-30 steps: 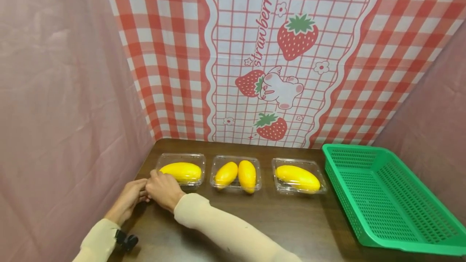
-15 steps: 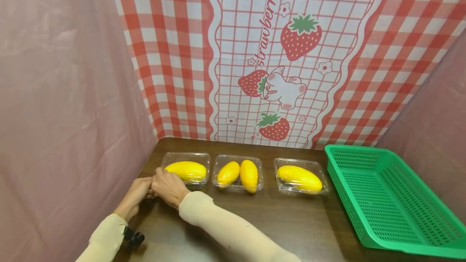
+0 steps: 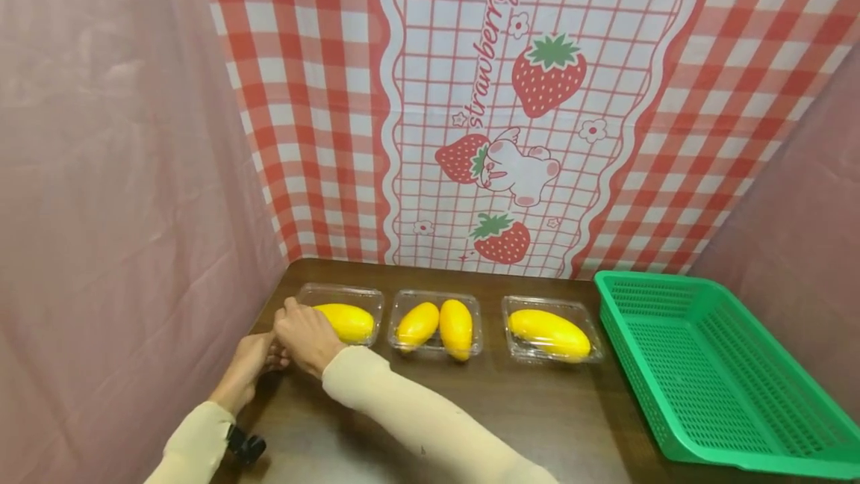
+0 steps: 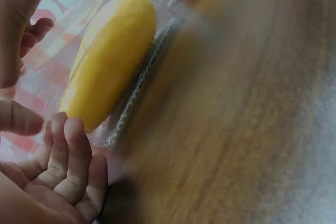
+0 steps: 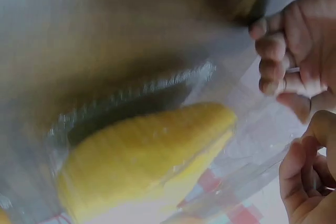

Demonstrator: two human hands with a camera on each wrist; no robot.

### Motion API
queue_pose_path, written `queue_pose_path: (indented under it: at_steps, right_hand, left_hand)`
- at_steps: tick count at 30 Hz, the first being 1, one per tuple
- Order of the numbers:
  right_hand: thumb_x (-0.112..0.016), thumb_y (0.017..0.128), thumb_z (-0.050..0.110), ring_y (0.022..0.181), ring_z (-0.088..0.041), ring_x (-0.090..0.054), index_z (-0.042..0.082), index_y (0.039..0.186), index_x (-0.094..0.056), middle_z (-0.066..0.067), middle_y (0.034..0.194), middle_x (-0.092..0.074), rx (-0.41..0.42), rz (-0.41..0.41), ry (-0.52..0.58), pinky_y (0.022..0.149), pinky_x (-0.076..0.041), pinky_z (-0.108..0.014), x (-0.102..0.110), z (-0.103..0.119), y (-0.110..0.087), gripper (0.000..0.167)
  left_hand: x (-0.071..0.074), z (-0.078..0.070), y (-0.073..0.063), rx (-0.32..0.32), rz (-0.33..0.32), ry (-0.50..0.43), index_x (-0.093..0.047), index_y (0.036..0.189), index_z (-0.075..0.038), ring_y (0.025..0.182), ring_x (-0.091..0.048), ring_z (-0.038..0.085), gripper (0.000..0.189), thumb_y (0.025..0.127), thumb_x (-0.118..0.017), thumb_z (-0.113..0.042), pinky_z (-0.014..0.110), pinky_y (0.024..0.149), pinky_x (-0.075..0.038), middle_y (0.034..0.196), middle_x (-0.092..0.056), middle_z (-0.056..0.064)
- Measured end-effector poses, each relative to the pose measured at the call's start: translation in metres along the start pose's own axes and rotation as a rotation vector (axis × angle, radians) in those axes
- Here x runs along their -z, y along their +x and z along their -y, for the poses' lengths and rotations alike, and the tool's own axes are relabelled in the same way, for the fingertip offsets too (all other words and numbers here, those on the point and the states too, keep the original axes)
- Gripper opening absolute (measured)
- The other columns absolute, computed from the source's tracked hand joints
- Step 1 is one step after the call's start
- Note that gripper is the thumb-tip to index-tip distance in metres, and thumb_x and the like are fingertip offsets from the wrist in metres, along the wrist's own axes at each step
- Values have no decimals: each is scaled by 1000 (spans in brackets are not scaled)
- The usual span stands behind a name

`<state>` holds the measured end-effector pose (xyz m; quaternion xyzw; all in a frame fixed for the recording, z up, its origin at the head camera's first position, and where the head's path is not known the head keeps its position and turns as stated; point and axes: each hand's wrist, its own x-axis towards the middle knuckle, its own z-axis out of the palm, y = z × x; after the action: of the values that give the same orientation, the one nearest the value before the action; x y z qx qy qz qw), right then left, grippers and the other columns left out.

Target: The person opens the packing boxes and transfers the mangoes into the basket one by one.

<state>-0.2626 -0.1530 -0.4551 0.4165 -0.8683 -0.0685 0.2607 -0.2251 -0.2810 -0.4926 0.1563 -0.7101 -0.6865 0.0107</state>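
Note:
Clear plastic boxes hold yellow mangoes; the left box [image 3: 378, 305] has one mango [image 3: 349, 322]. My left hand [image 3: 250, 361] is at its left front corner, and in the left wrist view its bent fingers [image 4: 79, 153] come right to the box by the mango's end. My right hand [image 3: 305, 334] is over that box's left side, hiding part of the mango. In the right wrist view its thumb and fingers [image 5: 294, 163] are bent beside the clear lid edge; whether they pinch the plastic I cannot tell. The two hands are close together.
A middle box [image 3: 440, 296] holds two mangoes [image 3: 457, 329], and a right box [image 3: 537, 303] holds one mango [image 3: 551, 334]. The green basket [image 3: 638, 379] stands at the right of the brown table [image 3: 484, 402]. Pink cloth [image 3: 134, 208] hangs on the left.
My right hand has risen slightly and covers more of the left mango's end. My left hand stays close beside it. The other boxes have not moved.

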Motion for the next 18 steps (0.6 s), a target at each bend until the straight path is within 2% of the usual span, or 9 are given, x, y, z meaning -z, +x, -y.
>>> queue_pose_path:
  at_steps: [5,11,18]
  right_hand:
    - [-81,89,25,79,-8,-63,13,105,-72,0,97,-59,16,33,18,63,-55,-17,-3,2,-5,22]
    - [-77,92,22,81,-9,-63,14,104,-72,1,97,-58,16,-39,19,63,-55,-18,-8,-1,-12,15]
    - [-70,99,23,84,-10,-63,18,111,-70,2,101,-60,72,-91,44,65,-55,-21,-14,-7,-26,13]
  left_hand:
    - [2,3,-1,-23,16,48,-69,93,4,66,-65,13,26,100,-46,-5,26,67,-57,74,-67,0]
    - [4,4,0,-58,65,72,-67,109,14,68,-65,13,26,101,-48,-3,26,68,-57,78,-68,1]
    - [9,4,0,-65,76,53,-68,103,10,72,-67,15,22,103,-51,-3,27,70,-58,80,-69,3]
